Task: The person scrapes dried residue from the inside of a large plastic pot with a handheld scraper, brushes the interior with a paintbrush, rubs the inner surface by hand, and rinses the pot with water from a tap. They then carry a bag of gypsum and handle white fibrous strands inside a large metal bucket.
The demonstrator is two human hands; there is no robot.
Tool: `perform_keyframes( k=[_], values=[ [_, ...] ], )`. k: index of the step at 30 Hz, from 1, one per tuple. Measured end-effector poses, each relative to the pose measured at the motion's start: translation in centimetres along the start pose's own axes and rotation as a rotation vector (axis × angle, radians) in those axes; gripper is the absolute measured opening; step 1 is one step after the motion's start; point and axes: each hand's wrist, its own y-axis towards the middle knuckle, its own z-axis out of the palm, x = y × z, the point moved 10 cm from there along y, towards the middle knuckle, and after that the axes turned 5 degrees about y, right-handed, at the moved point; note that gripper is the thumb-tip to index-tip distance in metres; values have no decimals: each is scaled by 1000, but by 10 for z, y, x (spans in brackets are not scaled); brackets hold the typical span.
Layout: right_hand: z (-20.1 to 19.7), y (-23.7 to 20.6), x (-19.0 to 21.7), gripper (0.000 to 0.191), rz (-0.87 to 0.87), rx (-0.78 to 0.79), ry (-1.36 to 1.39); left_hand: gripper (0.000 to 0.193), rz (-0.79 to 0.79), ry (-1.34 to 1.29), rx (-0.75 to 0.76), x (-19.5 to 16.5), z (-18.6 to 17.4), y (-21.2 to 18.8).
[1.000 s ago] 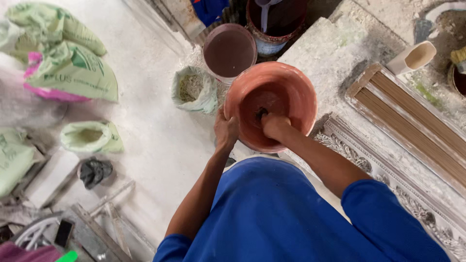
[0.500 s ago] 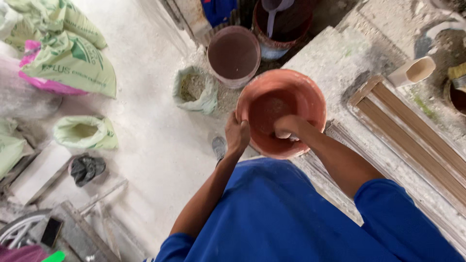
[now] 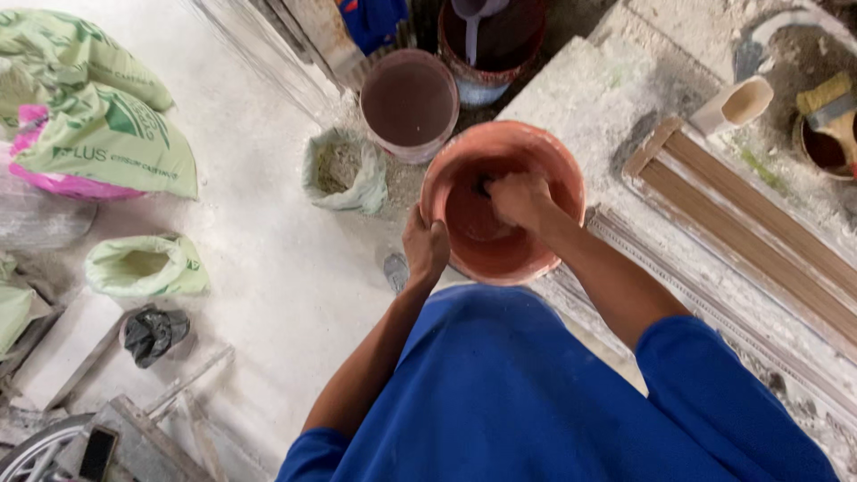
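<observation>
Person in a blue shirt is working a hand inside a terracotta-coloured bucket at the worktop's edge.

Nearest, the left hand is gripping the near-left rim of the bucket, fingers closed over it, steadying it. Just beyond, the right hand is reaching down inside, curled shut around something dark that I cannot make out, pressing against the reddish-brown coating on the inner wall. The work seems to be midway: the inside is smeared all over, nothing is being poured out yet. Further left, an open sack of pale powder is sitting on the floor beside a second bucket. On the far right of the worktop, a brush is resting over a small pot.
</observation>
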Motion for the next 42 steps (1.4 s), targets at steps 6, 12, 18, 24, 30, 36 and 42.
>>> perform_keyframes(
  k=[6, 12, 18, 24, 30, 36, 42],
  values=[
    [31, -17, -6, 32, 0, 84, 73, 43, 107, -53, -63, 0, 0, -5],
    [27, -15, -17, 32, -17, 177, 68, 45, 150, -44, -74, -3, 4, -8],
    [21, -21, 13, 32, 35, -90, 121, 36, 49, -79, -13, 3, 6, -10],
    [18, -38, 15, 32, -34, 157, 51, 44, 105, -60, 43, -1, 7, -10],
    [-10, -41, -4, 28, 231, -259, 217, 35, 260, 32, -25, -17, 4, -32],
    [77, -63, 24, 31, -237, 250, 1058, 41, 561, 5, -12, -59, -1, -70],
    [18, -47, -34, 66, -161, -397, -128, 44, 819, 150, -43, -91, -3, -70]
  ],
)
